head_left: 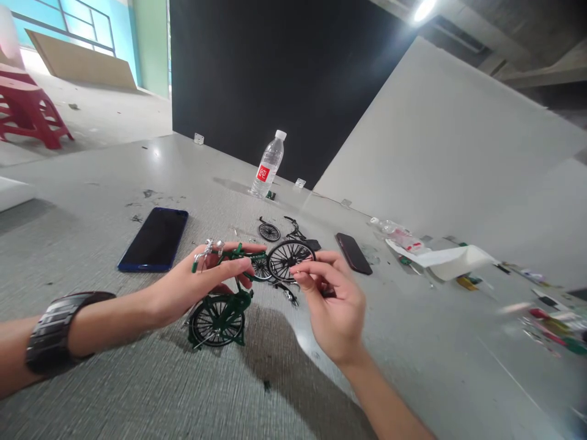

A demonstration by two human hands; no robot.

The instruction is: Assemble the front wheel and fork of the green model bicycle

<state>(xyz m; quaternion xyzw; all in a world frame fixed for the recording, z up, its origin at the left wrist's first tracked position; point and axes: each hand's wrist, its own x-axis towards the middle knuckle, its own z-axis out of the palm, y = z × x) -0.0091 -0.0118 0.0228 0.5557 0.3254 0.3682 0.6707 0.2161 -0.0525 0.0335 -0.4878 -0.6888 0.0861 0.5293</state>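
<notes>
My left hand (208, 275) is wrapped round the green frame of a small model bicycle (233, 305), thumb on top. One spoked wheel sits at the frame's near end, with silver handlebars poking out beside my fingers. A loose-looking black wheel (290, 260) stands just right of the frame, next to my right hand (332, 293). Thumb and index finger of that hand are pinched on a tiny part, too small to name, in front of this wheel. Whether the wheel is joined to the frame cannot be made out.
Behind the hands lie a small wheel (269, 231) and black bicycle parts (295, 228). A water bottle (268, 166) stands farther back. Phones lie at left (155, 238) and right (353, 252). A second bottle (398, 234) and white paper (447, 256) are at right.
</notes>
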